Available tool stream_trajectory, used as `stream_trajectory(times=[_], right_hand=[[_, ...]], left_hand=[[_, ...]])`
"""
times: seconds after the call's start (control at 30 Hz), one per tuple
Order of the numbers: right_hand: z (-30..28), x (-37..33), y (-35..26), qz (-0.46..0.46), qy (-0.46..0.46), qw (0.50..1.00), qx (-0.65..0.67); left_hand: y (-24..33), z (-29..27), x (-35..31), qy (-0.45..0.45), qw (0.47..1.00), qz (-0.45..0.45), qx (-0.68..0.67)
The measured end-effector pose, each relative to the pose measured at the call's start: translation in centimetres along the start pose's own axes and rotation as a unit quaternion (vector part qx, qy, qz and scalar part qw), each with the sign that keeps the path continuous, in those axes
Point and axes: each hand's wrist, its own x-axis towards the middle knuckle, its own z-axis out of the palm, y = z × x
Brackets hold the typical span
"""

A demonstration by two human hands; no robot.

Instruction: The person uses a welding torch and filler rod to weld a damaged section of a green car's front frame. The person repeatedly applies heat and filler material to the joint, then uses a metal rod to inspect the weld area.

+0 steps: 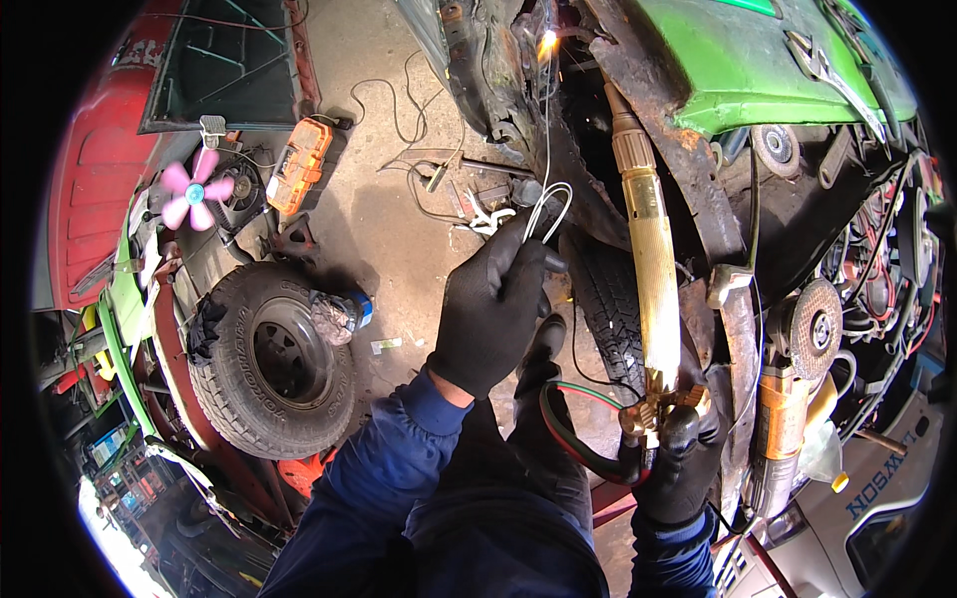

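Observation:
My right hand [686, 460], in a black glove, grips the base of a brass gas torch [653, 269] near its valves. The torch points away from me, and a small bright flame [547, 42] burns at the far end of the work. A red and green hose [578, 444] curves beside the torch's base. My left hand [483, 314], also gloved, is closed on a thin pale welding rod [545, 204] bent into a loop. The rod's straight end runs up to the flame at the rusty metal of a vehicle body [688, 149].
A green panel [738, 70] carries a wrench [832, 80]. On the right lies an angle grinder [786, 414]. To the left are a loose wheel [284, 364], a pink-bladed fan [196, 191] and an orange case [299, 166]. A cable [414, 125] trails over the floor.

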Motion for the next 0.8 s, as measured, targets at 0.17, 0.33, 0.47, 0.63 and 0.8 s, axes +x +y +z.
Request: stream_trajectory(times=[0.17,0.33,0.47,0.63,0.8], right_hand=[[0.33,0.22,-0.21,-0.018,0.007,1.000,-0.017],[0.14,0.10,0.05,0.016,0.001,1.000,0.024],[0.15,0.02,0.45,0.017,0.005,0.999,0.042],[-0.08,0.05,0.35,0.013,-0.010,1.000,0.007],[0.09,0.01,0.29,0.010,-0.006,1.000,0.007]], left_hand=[[-0.03,0.02,0.13,0.002,1.000,0.015,-0.002],[-0.20,0.01,0.28,-0.003,1.000,0.016,-0.013],[-0.35,-0.12,0.43,-0.003,1.000,0.017,0.002],[-0.50,0.01,0.51,0.003,1.000,0.017,-0.007],[-0.35,0.05,0.24,0.006,1.000,0.002,-0.003]])
